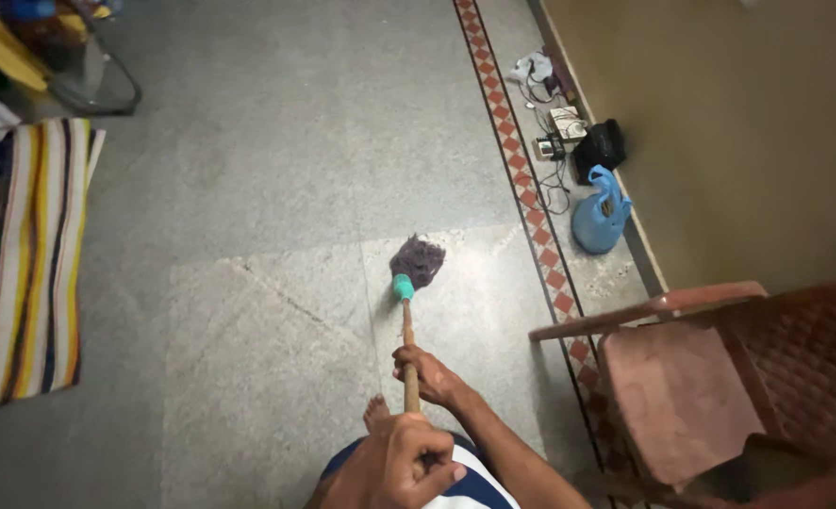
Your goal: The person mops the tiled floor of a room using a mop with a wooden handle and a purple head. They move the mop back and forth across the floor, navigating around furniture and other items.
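A mop stands in front of me with its dark purple string head [419,259] resting on the grey stone floor [276,188]. A teal collar [403,286] joins the head to a wooden handle [406,332]. My right hand [429,375] grips the handle partway down, its arm coming in from the lower right. Closer to my body, my left hand [391,467] is closed around the handle's upper end. One bare foot [375,412] shows just left of the handle.
A reddish-brown plastic chair [682,386] stands close on the right. Along the wall [720,113] lie a blue bag [599,217], a black pouch [599,149] and small devices with cables [554,137]. A striped mat [31,264] lies at the left.
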